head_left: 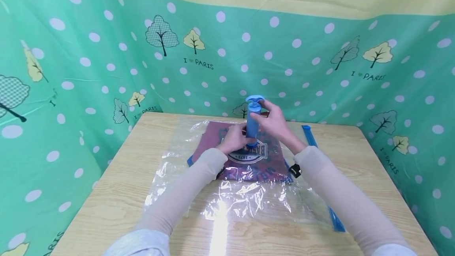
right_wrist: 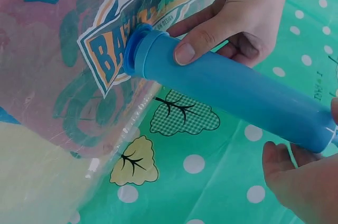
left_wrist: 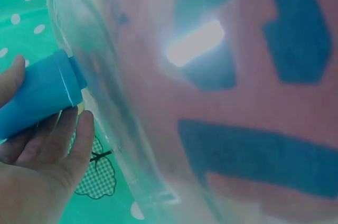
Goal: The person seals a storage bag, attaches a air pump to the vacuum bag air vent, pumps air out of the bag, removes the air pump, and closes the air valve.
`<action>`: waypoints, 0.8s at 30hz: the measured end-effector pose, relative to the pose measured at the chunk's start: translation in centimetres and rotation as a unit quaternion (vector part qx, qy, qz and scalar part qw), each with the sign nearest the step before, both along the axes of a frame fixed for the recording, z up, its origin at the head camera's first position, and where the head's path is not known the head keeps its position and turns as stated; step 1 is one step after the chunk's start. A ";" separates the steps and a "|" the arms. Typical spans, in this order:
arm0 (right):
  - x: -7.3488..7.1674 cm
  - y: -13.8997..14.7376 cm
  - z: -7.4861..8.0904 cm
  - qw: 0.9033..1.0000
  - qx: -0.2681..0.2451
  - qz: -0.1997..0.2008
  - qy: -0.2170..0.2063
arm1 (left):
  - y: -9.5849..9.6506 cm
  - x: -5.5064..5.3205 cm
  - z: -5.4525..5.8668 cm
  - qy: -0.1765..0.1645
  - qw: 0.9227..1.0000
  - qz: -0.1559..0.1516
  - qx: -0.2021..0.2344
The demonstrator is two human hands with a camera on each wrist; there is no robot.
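A blue hand pump (head_left: 253, 123) stands upright on a clear plastic storage bag (head_left: 167, 169). Inside the bag lies a folded maroon garment (head_left: 209, 141) with blue lettering and a printed badge. My left hand (head_left: 234, 138) grips the pump's lower barrel; in the right wrist view its thumb and fingers (right_wrist: 193, 52) wrap the end at the bag. Around the barrel's upper end, just below the handle (head_left: 255, 98), my right hand (head_left: 273, 122) holds the pump with thumb and fingers. The pump's foot meets the bag at a blue valve (right_wrist: 136, 49).
A wooden table (head_left: 117, 196) carries everything. To the right lies a long blue strip (head_left: 335, 220), partly behind the right forearm. A green curtain (head_left: 213, 78) with dots and trees hangs behind the table and at both sides.
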State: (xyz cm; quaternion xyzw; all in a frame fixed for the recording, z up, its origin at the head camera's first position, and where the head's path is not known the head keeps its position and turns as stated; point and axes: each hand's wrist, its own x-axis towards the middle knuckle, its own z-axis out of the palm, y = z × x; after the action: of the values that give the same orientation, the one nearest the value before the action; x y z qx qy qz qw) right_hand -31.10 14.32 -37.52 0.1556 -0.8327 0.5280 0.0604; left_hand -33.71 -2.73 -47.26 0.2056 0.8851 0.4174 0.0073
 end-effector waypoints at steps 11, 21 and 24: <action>-0.3 -0.1 -0.4 0.998 0.032 -0.051 0.037 | 0.1 -0.1 0.2 -0.009 1.000 -0.015 -0.002; 0.0 0.7 0.0 0.999 0.045 0.002 0.001 | 0.2 0.0 0.5 -0.006 1.000 -0.014 -0.019; 0.1 0.8 -0.1 0.999 0.045 0.004 0.007 | 0.3 0.1 0.4 -0.005 1.000 -0.012 -0.015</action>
State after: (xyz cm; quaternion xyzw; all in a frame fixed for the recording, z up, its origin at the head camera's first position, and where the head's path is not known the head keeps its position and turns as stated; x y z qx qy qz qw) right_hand -31.01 15.12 -37.59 0.1652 -0.8547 0.4887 0.0571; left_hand -33.65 -2.43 -46.81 0.2142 0.8885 0.4053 0.0194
